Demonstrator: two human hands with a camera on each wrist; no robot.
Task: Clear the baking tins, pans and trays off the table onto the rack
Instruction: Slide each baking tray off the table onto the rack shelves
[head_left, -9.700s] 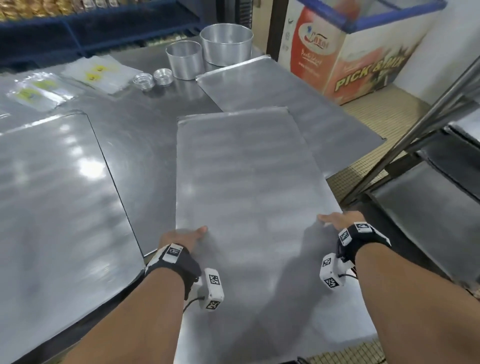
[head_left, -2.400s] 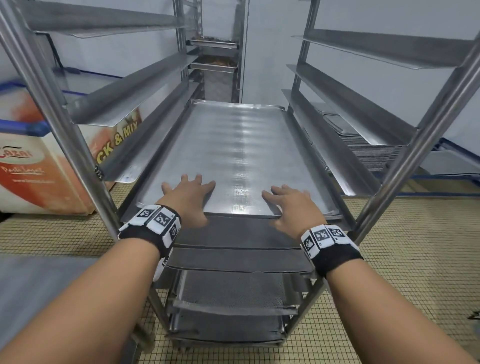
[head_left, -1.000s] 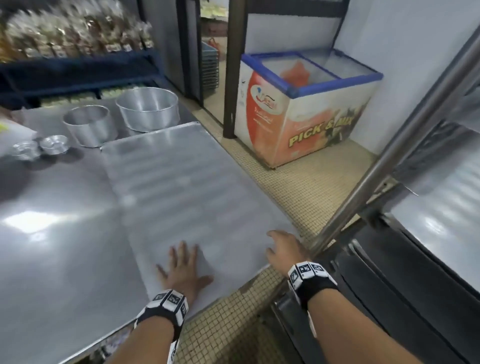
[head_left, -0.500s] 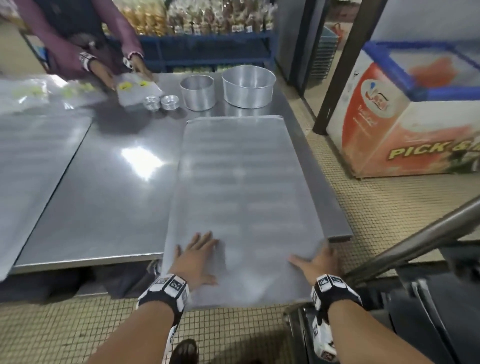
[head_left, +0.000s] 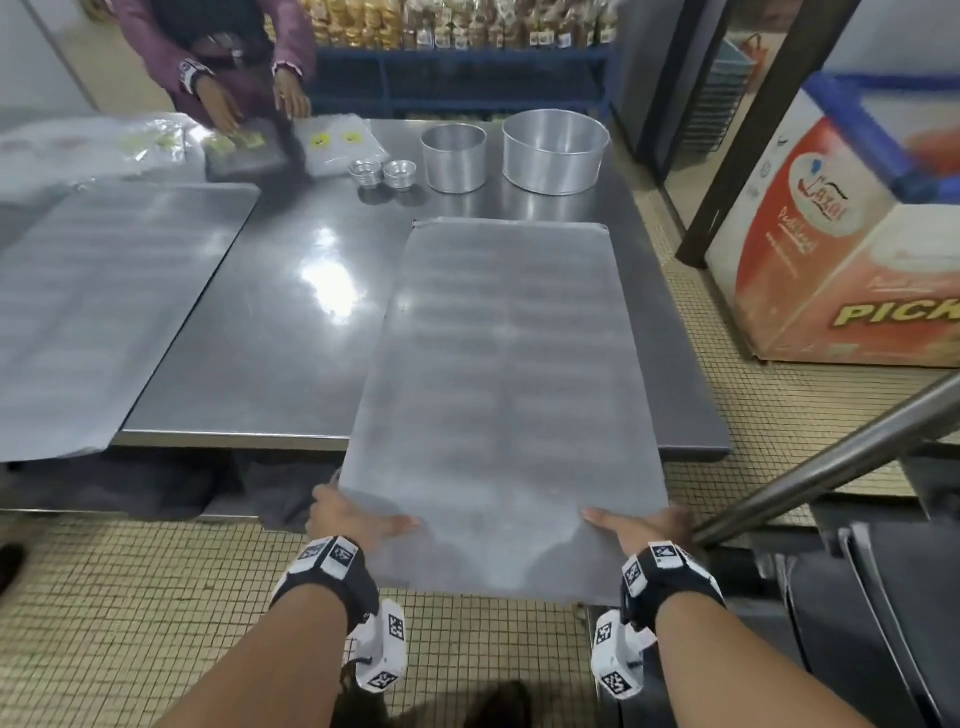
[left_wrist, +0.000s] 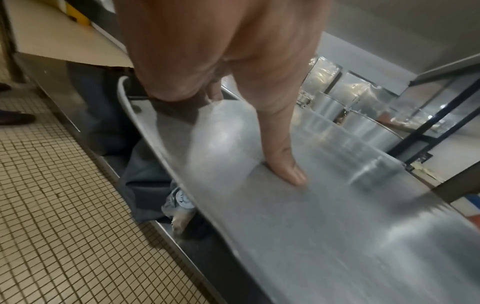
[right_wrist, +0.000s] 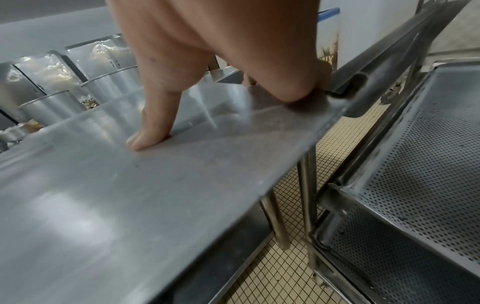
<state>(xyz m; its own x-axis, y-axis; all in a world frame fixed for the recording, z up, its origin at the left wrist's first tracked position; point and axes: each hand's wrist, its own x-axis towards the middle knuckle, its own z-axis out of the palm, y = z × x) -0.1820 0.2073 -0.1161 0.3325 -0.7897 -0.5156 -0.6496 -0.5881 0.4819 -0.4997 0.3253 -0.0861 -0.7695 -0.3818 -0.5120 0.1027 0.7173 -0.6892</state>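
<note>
Gripping the near corners of the flat baking tray (head_left: 498, 395) with left hand (head_left: 349, 515) and right hand (head_left: 640, 529), thumbs pressing on top, far end lying on the table (head_left: 270, 364), near end overhanging the floor.

Head cam looks down and fwd over the table (head_left: 291, 332) from above. L wrist cam sits close along the left hand (left_wrist: 215, 61), facing fwd-right; R wrist cam likewise on the right hand (right_wrist: 207, 47), facing fwd-left. All three share the tray (head_left: 504, 374).
</note>
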